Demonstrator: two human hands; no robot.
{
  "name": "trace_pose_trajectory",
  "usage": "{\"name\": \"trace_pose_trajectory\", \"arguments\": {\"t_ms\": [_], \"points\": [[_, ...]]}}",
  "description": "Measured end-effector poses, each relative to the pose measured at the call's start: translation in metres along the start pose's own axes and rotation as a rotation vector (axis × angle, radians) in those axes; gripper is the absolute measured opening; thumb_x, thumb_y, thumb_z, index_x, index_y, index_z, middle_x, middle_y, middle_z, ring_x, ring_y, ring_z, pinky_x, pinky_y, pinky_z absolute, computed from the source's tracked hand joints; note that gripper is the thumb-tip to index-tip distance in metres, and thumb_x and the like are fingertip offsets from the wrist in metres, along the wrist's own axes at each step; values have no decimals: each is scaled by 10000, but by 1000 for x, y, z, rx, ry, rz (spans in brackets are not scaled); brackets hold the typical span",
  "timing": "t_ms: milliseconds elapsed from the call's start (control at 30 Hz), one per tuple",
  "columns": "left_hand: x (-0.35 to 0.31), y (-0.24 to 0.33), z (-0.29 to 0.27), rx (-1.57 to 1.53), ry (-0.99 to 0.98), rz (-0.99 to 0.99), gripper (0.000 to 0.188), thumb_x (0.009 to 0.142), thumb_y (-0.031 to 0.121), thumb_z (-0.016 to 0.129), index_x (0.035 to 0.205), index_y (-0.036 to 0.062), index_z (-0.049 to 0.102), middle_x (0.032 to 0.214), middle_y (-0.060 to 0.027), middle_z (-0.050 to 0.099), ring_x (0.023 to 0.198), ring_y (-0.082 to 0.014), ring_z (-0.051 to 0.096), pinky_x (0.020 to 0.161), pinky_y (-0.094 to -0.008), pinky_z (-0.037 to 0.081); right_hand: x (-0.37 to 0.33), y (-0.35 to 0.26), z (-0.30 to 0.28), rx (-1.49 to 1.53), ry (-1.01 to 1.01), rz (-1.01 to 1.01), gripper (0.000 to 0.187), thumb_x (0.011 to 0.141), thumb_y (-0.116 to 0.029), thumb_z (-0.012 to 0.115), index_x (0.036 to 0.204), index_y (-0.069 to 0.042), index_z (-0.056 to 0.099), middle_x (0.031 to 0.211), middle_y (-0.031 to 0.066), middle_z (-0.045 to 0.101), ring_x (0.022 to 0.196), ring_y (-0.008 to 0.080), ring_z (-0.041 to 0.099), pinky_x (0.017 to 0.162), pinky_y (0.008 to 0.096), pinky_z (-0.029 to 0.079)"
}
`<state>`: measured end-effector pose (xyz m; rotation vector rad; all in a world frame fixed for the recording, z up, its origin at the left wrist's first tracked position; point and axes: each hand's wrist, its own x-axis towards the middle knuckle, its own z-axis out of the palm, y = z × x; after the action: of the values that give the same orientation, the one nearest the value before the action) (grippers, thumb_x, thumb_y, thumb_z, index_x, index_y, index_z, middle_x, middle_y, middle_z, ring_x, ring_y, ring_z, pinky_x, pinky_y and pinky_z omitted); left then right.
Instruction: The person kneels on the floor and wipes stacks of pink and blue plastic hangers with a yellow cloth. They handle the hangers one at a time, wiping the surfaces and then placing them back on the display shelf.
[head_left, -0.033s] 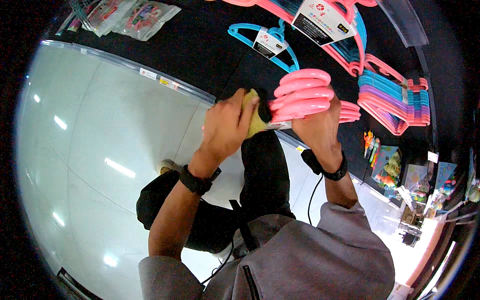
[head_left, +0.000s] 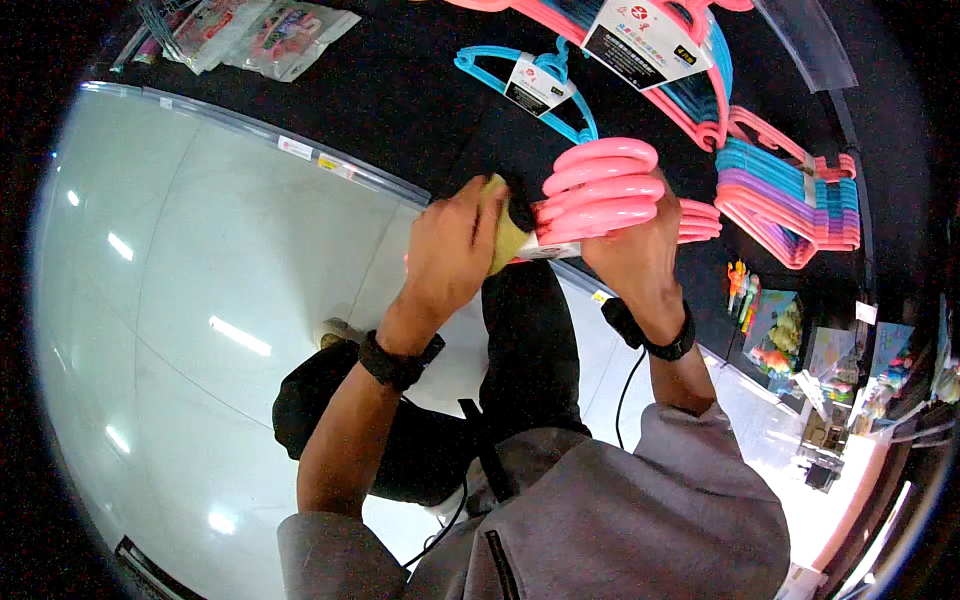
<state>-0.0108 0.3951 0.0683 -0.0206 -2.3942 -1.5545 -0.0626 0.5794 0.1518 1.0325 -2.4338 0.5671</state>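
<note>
Pinched in my left hand [head_left: 450, 243] is a yellow cloth [head_left: 508, 240] with a dark patch beside it. The cloth is against or very near the left end of a bundle of glossy pink clothes hangers [head_left: 602, 190]; I cannot tell whether they touch. My right hand [head_left: 635, 245] grips that bundle from the right, its fingers mostly hidden behind the thick pink curves. A white paper label [head_left: 553, 251] shows under the bundle, between the hands.
On the black shelf ahead lie a small blue hanger set [head_left: 530, 90], a larger pink and blue hanger pack [head_left: 645, 45] and a multicoloured hanger stack [head_left: 785, 195]. Plastic packets [head_left: 290, 38] lie far left. The shelf's front edge [head_left: 375, 178] borders the pale floor [head_left: 200, 260].
My left hand and the cloth have shifted very slightly left. The pink hangers in my right hand have moved slightly left too.
</note>
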Motion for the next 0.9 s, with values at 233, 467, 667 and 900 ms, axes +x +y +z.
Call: {"name": "trace_pose_trajectory", "arguments": {"t_ms": [233,467,667,900], "points": [[1,22,-14,85,53,305,323,987,328,553,1015,6,566,746,-242,629,721,-450,621,625,-504,482,12,-5,-8,30,27,30,175,652,22,749,707,-144,740,826,41,730,824,231,709,692,345,568],[-1,0,-4,-40,1,-81,322,993,328,539,1034,9,560,728,-251,616,725,-438,620,635,-484,483,9,2,6,30,70,-123,177,636,-80,739,792,-107,660,848,74,681,816,294,655,703,393,544],[-8,21,-6,104,64,188,307,1024,243,461,1061,-45,561,793,-244,637,699,-425,628,606,-481,483,18,5,-3,-20,25,44,184,618,-82,760,776,-117,674,836,58,688,801,273,663,698,374,541],[-4,5,-1,-36,-17,-87,242,984,252,564,1029,14,558,815,-234,661,723,-429,637,624,-498,487,14,1,-7,-65,23,-31,298,575,-147,787,834,-92,651,813,90,645,746,315,615,665,421,519]]}}
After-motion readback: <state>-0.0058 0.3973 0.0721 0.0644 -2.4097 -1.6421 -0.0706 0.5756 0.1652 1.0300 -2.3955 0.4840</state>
